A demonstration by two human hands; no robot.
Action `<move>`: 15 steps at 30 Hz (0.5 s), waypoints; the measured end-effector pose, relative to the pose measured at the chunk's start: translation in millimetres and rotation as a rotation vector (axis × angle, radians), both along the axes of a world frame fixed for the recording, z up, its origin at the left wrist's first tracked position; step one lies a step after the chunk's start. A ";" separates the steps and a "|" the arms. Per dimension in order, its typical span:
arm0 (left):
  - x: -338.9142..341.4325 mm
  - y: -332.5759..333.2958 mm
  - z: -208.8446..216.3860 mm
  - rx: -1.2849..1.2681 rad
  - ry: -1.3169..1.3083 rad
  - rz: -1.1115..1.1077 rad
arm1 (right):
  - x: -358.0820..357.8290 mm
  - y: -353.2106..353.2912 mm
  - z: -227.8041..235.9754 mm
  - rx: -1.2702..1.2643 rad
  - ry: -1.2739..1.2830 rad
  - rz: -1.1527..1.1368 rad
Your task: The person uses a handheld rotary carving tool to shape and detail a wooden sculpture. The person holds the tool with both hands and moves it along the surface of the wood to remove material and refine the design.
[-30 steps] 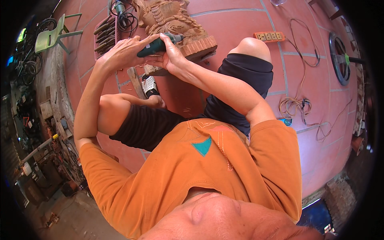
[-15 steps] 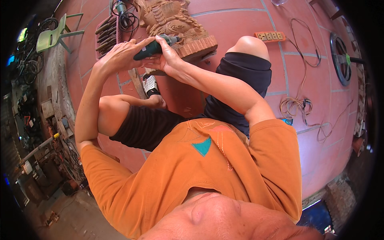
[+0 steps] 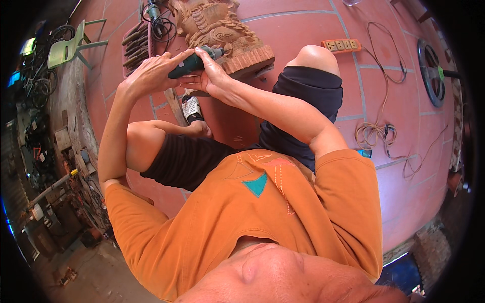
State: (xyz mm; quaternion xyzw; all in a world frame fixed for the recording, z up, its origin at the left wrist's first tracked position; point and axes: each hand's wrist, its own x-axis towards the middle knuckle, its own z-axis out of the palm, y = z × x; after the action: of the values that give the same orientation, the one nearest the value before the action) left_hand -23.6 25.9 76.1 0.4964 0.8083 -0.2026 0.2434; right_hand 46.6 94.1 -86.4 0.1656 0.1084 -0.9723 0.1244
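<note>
A dark green die grinder (image 3: 188, 65) lies across both my hands, its grey nose against or very near the carved wood. My left hand (image 3: 150, 73) wraps round its rear end from the left, the index finger stretched along the body. From the right, my right hand (image 3: 216, 77) closes on it near the front, thumb on top and fingers beneath. Ahead stands a brown wood carving (image 3: 222, 39) with layered relief and a rough block-like base. The cutting bit is too small to make out at the nose.
Left of the carving, a pink tray (image 3: 150, 48) holds several chisels, with another corded power tool (image 3: 153, 10) beside it. Farther left is a green stool (image 3: 65, 50). On the tiled floor at right lie an orange power strip (image 3: 340, 46), a coiled cord (image 3: 373, 133) and a black wheel (image 3: 423, 76).
The grinder's nose has shifted slightly toward me and left along the carving. Both hands keep their hold on it, and the whole view has moved a little.
</note>
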 end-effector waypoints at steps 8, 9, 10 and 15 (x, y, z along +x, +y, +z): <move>2.9 6.9 6.9 0.003 0.009 0.014 | -1.5 4.4 3.7 -0.012 0.040 -0.043; 3.8 8.6 7.7 0.005 0.008 0.030 | -3.1 5.3 3.1 -0.020 0.055 -0.057; 4.0 10.4 7.4 0.006 0.012 0.026 | -4.0 6.7 2.0 -0.017 0.049 -0.062; -3.3 13.0 -0.1 0.014 -0.016 0.008 | -7.4 8.6 -1.6 -0.013 -0.015 -0.090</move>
State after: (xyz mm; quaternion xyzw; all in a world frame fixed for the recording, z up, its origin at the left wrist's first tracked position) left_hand -27.0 38.9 76.0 0.4962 0.8098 -0.1922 0.2471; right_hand 39.2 102.7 -88.0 0.1768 0.0936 -0.9763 0.0825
